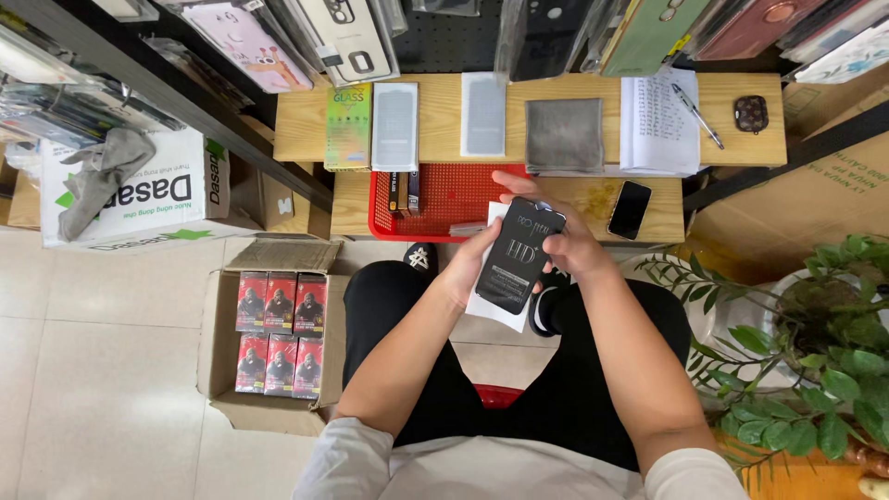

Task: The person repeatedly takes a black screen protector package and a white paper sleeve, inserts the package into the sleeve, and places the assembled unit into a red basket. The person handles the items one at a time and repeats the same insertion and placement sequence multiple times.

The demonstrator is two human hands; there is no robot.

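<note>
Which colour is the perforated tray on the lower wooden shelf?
Red. The tray shows best in the head view, just beyond the black package held by both hands.

We see a pale tiled floor (102, 370), a wooden worktop (741, 120) against a dark pegboard wall (444, 42), a shelf (139, 65) at left, a plant (815, 370) at right, under even light.

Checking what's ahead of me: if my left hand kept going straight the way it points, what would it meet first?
Probably the red tray on the low bench: the left hand, holding the black packet, points up and away toward it. Depth is unclear, so it might pass above it.
</note>
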